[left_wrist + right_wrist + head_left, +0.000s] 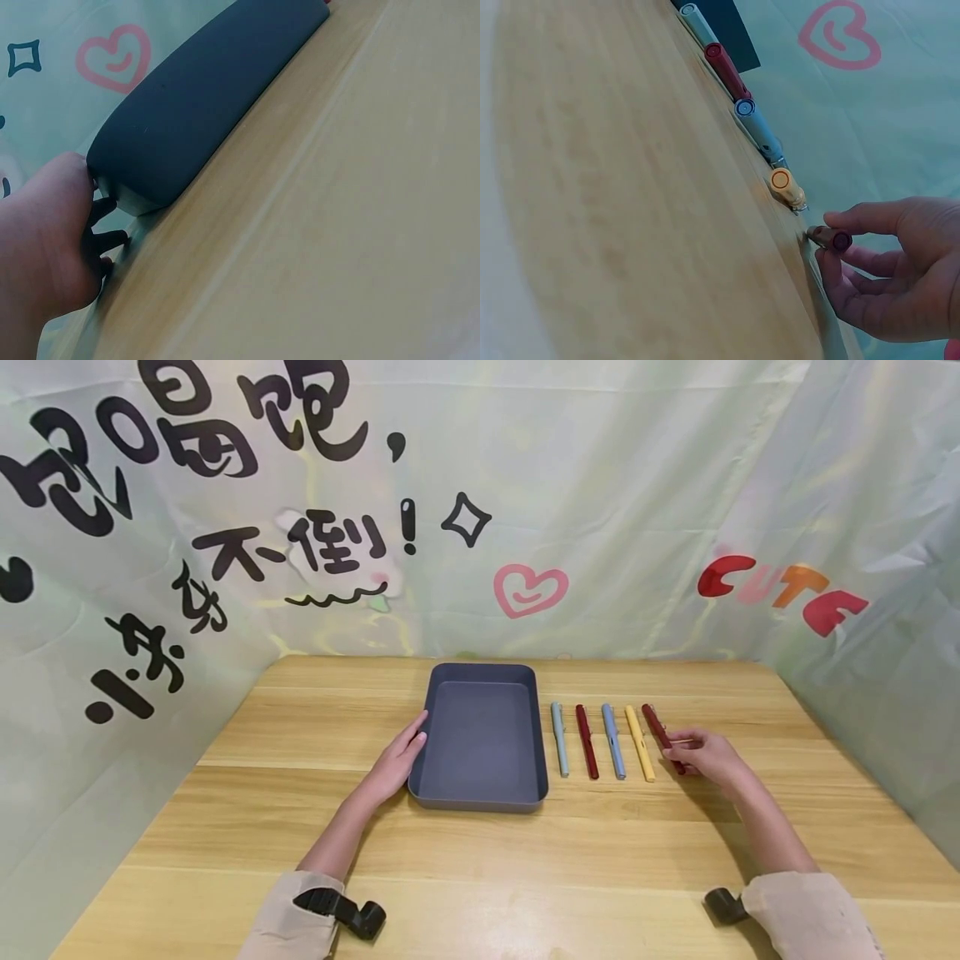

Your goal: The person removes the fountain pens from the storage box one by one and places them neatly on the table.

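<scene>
At the right end of a row of pens, my right hand (pixel 705 756) pinches a dark red pen (pixel 653 722) between thumb and fingers. The right wrist view shows this pen (pixel 832 238) end-on in the fingertips, close over the table. My left hand (pixel 395 766) lies against the left side of a dark grey-blue tray (pixel 483 739), fingers extended along its wall. In the left wrist view the thumb is right at the corner of the tray (pixel 180 112). The tray's inside is bare.
Between tray and right hand lie a light teal pen (pixel 560 739), another dark red pen (pixel 587 742), a blue pen (pixel 613 742) and a yellow pen (pixel 640 743), side by side on the wooden table (pixel 480 877). A printed curtain (pixel 637 485) hangs behind the table.
</scene>
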Action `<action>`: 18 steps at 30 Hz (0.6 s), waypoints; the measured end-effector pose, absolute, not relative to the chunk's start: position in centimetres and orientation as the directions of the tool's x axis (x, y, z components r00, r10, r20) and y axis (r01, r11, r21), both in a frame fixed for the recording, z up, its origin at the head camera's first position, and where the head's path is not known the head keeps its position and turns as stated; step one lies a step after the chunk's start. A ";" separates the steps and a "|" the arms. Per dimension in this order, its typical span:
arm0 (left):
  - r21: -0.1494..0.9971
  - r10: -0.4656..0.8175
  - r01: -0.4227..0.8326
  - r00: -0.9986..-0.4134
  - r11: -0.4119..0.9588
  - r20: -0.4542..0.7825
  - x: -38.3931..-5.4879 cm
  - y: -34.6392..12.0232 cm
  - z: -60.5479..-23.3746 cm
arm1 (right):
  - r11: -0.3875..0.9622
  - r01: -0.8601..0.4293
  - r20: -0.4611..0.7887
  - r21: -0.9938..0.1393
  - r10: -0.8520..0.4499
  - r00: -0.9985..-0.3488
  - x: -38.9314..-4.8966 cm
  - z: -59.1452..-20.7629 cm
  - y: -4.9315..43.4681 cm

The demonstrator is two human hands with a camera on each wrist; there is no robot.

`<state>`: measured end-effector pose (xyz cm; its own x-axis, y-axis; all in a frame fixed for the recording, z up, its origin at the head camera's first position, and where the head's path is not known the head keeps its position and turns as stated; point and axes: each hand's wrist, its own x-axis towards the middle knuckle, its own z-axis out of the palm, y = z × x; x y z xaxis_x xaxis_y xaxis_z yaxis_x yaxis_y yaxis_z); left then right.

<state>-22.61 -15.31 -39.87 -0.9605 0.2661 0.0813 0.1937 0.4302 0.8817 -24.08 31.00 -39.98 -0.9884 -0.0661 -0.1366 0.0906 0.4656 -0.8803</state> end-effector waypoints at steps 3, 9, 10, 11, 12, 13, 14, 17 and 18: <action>0.885 0.262 0.186 -0.962 0.427 0.076 -22.6 -15.2 -39.8 | 0.480 0.090 -0.129 -0.873 -0.050 -0.990 -24.1 -40.1 31.0; 0.888 0.258 0.185 -0.963 0.421 0.078 -22.6 -15.2 -39.7 | 0.525 0.093 -0.104 -0.846 0.010 -0.995 -23.8 -40.0 30.6; 0.887 0.259 0.186 -0.963 0.422 0.079 -22.6 -15.2 -39.7 | 0.534 0.095 -0.099 -0.840 0.022 -0.995 -23.7 -40.1 30.5; 0.887 0.258 0.184 -0.963 0.424 0.076 -22.6 -15.2 -39.7 | 0.544 0.096 -0.093 -0.833 0.033 -0.995 -23.7 -40.1 30.5; 0.886 0.258 0.183 -0.963 0.426 0.075 -22.6 -15.2 -39.7 | 0.556 0.095 -0.087 -0.826 0.041 -0.995 -23.6 -40.1 30.4; 0.886 0.259 0.184 -0.963 0.427 0.075 -22.6 -15.2 -39.7 | 0.564 0.094 -0.081 -0.820 0.048 -0.996 -23.6 -40.2 30.4; 0.885 0.258 0.183 -0.963 0.428 0.075 -22.6 -15.2 -39.8 | 0.573 0.092 -0.074 -0.815 0.053 -0.996 -23.5 -40.2 30.4; 0.886 0.261 0.184 -0.962 0.424 0.075 -22.6 -15.2 -39.8 | 0.589 0.092 -0.065 -0.803 0.067 -0.996 -23.4 -40.3 30.3; 0.887 0.262 0.184 -0.962 0.423 0.075 -22.6 -15.2 -39.8 | 0.595 0.092 -0.062 -0.798 0.071 -0.996 -23.3 -40.4 30.3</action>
